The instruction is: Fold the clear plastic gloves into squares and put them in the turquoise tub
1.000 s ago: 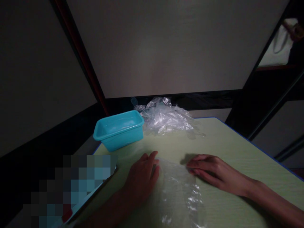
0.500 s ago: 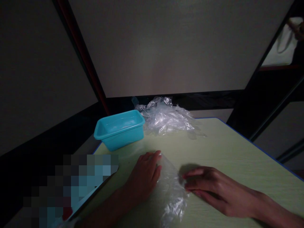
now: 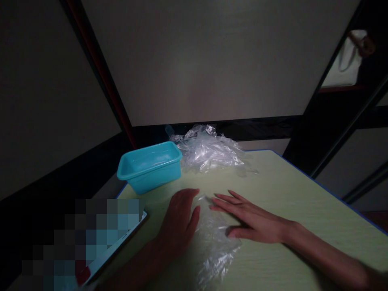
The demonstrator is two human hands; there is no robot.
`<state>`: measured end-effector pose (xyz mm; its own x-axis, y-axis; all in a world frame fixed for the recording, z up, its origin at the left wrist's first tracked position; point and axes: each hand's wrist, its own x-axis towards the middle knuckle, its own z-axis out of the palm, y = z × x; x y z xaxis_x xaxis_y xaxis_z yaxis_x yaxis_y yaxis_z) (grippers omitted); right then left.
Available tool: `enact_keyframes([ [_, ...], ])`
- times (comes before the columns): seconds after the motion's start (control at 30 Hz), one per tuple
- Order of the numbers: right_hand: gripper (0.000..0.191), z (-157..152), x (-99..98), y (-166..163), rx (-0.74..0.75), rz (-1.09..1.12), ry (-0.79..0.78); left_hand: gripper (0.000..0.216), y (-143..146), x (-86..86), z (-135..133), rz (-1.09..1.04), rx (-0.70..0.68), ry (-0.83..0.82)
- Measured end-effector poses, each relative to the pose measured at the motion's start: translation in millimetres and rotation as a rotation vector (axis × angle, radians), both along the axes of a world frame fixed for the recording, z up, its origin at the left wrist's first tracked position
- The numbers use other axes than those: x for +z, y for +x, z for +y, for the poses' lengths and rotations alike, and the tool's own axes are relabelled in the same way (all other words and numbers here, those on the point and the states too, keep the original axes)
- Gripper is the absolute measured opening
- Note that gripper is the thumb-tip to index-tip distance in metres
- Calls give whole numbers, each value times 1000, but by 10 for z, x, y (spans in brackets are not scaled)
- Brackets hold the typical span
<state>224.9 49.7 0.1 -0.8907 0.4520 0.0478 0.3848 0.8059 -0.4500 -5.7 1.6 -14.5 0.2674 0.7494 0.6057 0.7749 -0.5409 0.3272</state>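
Note:
A clear plastic bag (image 3: 214,238) lies crinkled on the table between my two hands. At its upper left edge is my left hand (image 3: 182,218), thumb and fingers apart with a gap between them. My right hand (image 3: 247,218) reaches in from the right with its fingers spread. Its fingertips are over the bag's upper right edge, and its thumb rests by the right edge. Neither hand grips the bag. Whether the fingertips press on the plastic, I cannot tell.
A turquoise plastic basin (image 3: 151,169) stands at the table's back left corner. Beside it is a heap of clear plastic bags (image 3: 209,149). A pixelated area covers a light-edged object (image 3: 112,250) at the left. Cabinet panels (image 3: 212,60) rise behind the pale table (image 3: 287,194).
My right hand has let go of the bag's right edge, moved up and left, and spread its fingers. The left hand's thumb and fingers have parted more. The view has shifted slightly.

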Motion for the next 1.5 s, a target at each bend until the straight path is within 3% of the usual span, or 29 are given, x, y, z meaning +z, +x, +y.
enact_keyframes([
  [0.13,75,-66,22,45,-30,-61,45,29,-14,7,-18,-9,3,14],
  [0.33,68,-174,27,246,-238,-42,194,28,-30,-38,-22,-36,3,-7],
  [0.5,67,-197,36,292,-293,-40,217,24,26,-62,-63,-39,-102,-73],
  [0.83,62,-242,57,197,-3,14,130,21,75,-31,-117,-111,-148,-53],
  [1.13,64,-279,51,143,96,31,64,23,86,-41,-105,-93,-113,-126],
  [1.3,64,-287,67,146,92,37,115,23,85,-26,-116,-89,-123,-138],
  [1.5,23,-264,187,265,111,52,297,20,68,-20,-111,-120,-157,-104],
])
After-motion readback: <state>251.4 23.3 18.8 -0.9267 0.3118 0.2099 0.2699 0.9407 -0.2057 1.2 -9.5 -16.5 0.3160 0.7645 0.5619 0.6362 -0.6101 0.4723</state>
